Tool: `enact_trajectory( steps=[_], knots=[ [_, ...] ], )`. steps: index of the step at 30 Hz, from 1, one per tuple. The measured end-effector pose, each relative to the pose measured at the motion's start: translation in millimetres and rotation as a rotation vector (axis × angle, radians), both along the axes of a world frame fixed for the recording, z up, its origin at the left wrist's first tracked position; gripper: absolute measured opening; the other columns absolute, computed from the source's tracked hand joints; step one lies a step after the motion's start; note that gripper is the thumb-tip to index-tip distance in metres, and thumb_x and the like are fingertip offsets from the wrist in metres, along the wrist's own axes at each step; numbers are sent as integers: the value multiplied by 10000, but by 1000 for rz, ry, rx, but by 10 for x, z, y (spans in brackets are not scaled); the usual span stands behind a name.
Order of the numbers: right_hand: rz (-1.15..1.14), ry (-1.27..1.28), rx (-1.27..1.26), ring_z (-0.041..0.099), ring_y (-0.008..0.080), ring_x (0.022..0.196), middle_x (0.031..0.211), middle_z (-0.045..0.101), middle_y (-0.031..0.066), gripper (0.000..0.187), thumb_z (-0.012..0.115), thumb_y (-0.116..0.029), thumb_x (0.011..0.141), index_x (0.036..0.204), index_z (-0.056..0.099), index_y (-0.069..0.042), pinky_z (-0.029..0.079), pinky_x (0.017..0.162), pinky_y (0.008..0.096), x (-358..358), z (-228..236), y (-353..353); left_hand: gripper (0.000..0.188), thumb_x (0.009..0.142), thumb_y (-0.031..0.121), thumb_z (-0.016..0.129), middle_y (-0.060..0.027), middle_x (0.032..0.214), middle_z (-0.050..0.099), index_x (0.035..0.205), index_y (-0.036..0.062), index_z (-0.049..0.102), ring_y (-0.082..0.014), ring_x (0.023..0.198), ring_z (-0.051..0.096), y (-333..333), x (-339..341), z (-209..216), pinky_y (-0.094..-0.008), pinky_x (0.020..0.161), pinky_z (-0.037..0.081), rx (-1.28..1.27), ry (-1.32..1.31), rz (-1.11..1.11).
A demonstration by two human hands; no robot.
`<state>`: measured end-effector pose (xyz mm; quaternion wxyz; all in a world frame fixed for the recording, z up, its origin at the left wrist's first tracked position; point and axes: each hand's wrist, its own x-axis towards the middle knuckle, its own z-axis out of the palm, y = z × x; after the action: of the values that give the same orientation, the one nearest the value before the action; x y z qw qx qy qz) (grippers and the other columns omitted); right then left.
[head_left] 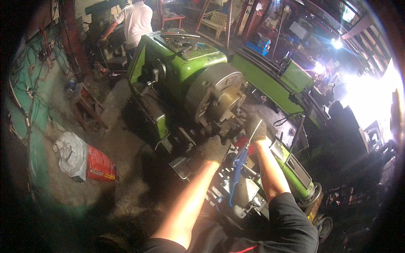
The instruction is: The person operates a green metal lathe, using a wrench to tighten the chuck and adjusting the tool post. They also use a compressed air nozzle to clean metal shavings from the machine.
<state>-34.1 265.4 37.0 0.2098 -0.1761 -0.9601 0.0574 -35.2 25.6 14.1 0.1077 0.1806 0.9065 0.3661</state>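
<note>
A grey-brown work glove covers my left hand (216, 150), which is low in front of the lathe chuck (203, 89), beside the carriage. Its fingers look curled, but whatever they hold is lost in shadow. My right hand (255, 127), gloved as well, is farther right, just below the chuck jaws; its fingers are too dark to read. A brass-coloured round workpiece (230, 100) sits in the chuck. Between my forearms a blue air blow gun (241, 157) rests over the carriage, its thin metal nozzle crossing in front of my right glove. Something red shows beside that glove.
The green lathe headstock (179, 63) carries loose tools on top. A green machine bed (261, 78) stretches behind. On the floor at left are a red-and-grey sack (86, 158) and a rusty stand (87, 105). A person in a white shirt (137, 21) stands at back left.
</note>
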Motion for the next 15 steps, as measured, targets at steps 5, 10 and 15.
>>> enact_trajectory(
  steps=[5, 10, 15],
  knots=[
    [-44, -85, -3, 806, 438, 996, 1036, 816, 246, 255, 680, -231, 1001, 1162, 856, -141, 633, 884, 541, -76, 4, 48, 668, 1034, 645, 597, -301, 1154, 777, 1141, 8, 768, -485, 1112, 761, -14, -14, -52, -603, 968, 584, -10, 17, 6],
    [-37, -81, 12, 798, 454, 1016, 1034, 811, 268, 277, 684, -264, 1005, 1183, 848, -130, 619, 893, 551, -27, -77, 126, 655, 1037, 639, 595, -295, 1157, 777, 1166, 18, 760, -479, 1125, 757, -54, 4, 104, -600, 971, 583, -48, -32, -23],
    [-113, -162, 109, 813, 419, 984, 1067, 818, 241, 261, 651, -131, 987, 1149, 856, -118, 652, 854, 543, -38, -62, 83, 641, 1038, 636, 595, -281, 1135, 786, 1146, 28, 767, -480, 1088, 768, -28, 10, 63, -599, 952, 588, -37, 5, 0]
  ],
)
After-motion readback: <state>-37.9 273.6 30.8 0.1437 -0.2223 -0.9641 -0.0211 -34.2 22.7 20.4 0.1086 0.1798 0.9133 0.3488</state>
